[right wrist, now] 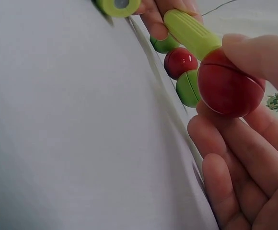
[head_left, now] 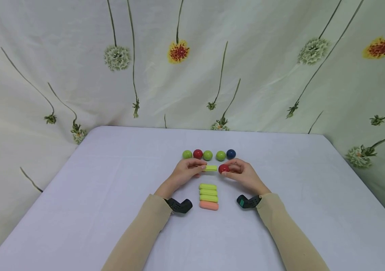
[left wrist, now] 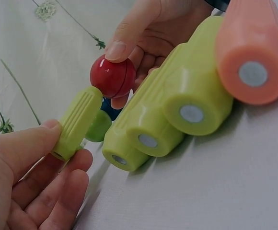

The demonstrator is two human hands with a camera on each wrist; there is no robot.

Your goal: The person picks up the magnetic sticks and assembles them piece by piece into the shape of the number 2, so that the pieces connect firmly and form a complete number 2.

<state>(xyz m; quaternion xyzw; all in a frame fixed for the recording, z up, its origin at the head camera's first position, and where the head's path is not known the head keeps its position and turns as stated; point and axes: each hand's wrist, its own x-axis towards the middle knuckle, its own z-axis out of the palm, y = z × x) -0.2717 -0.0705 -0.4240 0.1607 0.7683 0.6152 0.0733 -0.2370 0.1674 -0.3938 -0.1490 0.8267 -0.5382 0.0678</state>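
My left hand point(head_left: 187, 172) pinches a yellow-green magnetic stick point(left wrist: 79, 122) between thumb and fingers, its free end pointing to the right. In my right hand point(head_left: 244, 175) a glossy red ball point(right wrist: 231, 84) is held between the thumb and the fingertips. The stick's free end and the ball meet or nearly meet; the head view suggests a narrow gap, and the wrist views cannot settle it. Both are held in front of a row of balls. Nearer to me lie three yellow-green sticks point(head_left: 208, 192) side by side, with a salmon stick point(head_left: 209, 205) closest.
Behind the hands, the ball row runs left to right: a green ball point(head_left: 187, 154), a red ball point(head_left: 197, 154), another green ball point(head_left: 207, 155), a further green ball point(head_left: 221, 156) and a dark blue ball point(head_left: 231, 154). A white cloth point(head_left: 77, 210) covers the table; a flower-print curtain point(head_left: 246, 56) hangs behind.
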